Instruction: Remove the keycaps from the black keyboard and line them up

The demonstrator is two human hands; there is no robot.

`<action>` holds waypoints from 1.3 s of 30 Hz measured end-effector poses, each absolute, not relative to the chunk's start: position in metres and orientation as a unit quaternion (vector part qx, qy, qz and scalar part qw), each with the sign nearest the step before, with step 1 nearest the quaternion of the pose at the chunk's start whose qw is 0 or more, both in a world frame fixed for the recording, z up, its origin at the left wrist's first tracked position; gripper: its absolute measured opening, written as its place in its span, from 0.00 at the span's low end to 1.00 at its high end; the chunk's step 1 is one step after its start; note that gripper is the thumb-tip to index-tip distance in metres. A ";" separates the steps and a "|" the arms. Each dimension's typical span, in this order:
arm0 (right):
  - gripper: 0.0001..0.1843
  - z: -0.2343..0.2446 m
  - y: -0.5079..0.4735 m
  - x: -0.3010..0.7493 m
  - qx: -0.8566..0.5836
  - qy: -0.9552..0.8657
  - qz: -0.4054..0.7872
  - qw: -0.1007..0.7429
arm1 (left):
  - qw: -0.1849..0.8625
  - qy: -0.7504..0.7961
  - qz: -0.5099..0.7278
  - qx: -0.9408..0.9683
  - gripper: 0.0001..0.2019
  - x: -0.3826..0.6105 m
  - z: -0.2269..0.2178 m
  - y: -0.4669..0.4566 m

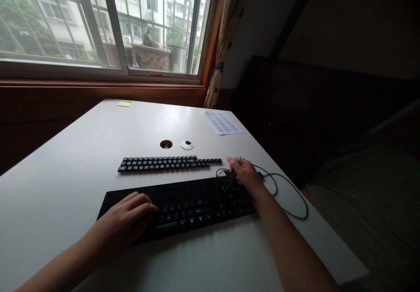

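Left hand (126, 213), grip unclear, drapes over a long black plastic keyboard (197, 200), likely light, stiff, best held edgewise, as right-hand fingers (235, 165) pinch a wire-looped tool (229, 180)!

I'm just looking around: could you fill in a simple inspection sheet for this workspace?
Surface: white desk, with a round hole and a white ring beside it.
Job's things: black keyboard, its far left part apparently without keycaps; loose keycaps in rows beyond it; small tool with a wire end.
Clutter: yellow note and papers towards the far edge.
Hands: left hand on the keyboard, its thumb hidden; right hand holds the tool over the keyboard's right part.
Cables: black cable, looped at the right.
Surroundings: window, curtain; right side too dark to judge.
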State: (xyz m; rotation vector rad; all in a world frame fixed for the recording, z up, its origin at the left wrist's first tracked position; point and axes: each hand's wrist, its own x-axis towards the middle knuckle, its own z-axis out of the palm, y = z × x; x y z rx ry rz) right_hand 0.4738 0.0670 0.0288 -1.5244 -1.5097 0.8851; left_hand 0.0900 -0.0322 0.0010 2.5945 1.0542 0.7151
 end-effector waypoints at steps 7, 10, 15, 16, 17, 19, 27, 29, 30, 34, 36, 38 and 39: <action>0.24 0.025 0.069 0.470 -0.594 -0.568 0.371 0.432 | 0.148 0.376 0.246 0.881 0.09 0.091 0.003 -0.032; 0.23 0.024 0.066 0.460 -0.566 -0.544 0.406 0.467 | 0.173 0.392 0.260 0.865 0.09 0.097 0.012 -0.033; 0.22 0.026 0.054 0.430 -0.504 -0.524 0.494 0.478 | 0.245 0.397 0.258 0.846 0.09 0.111 0.037 -0.034; 0.21 0.027 0.051 0.424 -0.493 -0.516 0.511 0.479 | 0.254 0.393 0.260 0.845 0.09 0.114 0.042 -0.034; 0.21 0.027 0.049 0.418 -0.483 -0.507 0.528 0.480 | 0.264 0.394 0.261 0.841 0.08 0.118 0.046 -0.033; 0.21 0.028 0.045 0.410 -0.464 -0.488 0.558 0.485 | 0.294 0.389 0.251 0.837 0.08 0.127 0.052 -0.028; 0.19 0.025 0.041 0.398 -0.430 -0.447 0.594 0.513 | 0.399 0.434 0.279 0.758 0.10 0.174 0.040 0.004; 0.18 0.025 0.041 0.399 -0.431 -0.443 0.591 0.519 | 0.388 0.438 0.278 0.762 0.10 0.181 0.036 0.010; 0.19 0.025 0.041 0.399 -0.429 -0.439 0.587 0.527 | 0.367 0.441 0.281 0.769 0.09 0.182 0.035 0.012; 0.18 0.029 0.045 0.406 -0.420 -0.425 0.547 0.586 | 0.256 0.442 0.274 0.815 0.05 0.182 0.029 0.024; 0.18 0.029 0.049 0.413 -0.428 -0.429 0.504 0.615 | 0.243 0.431 0.260 0.829 0.05 0.183 0.024 0.028; 0.18 0.028 0.053 0.420 -0.450 -0.444 0.450 0.631 | 0.229 0.423 0.250 0.840 0.07 0.185 0.019 0.030; 0.19 0.026 0.055 0.423 -0.467 -0.454 0.420 0.632 | 0.221 0.421 0.247 0.845 0.08 0.186 0.017 0.030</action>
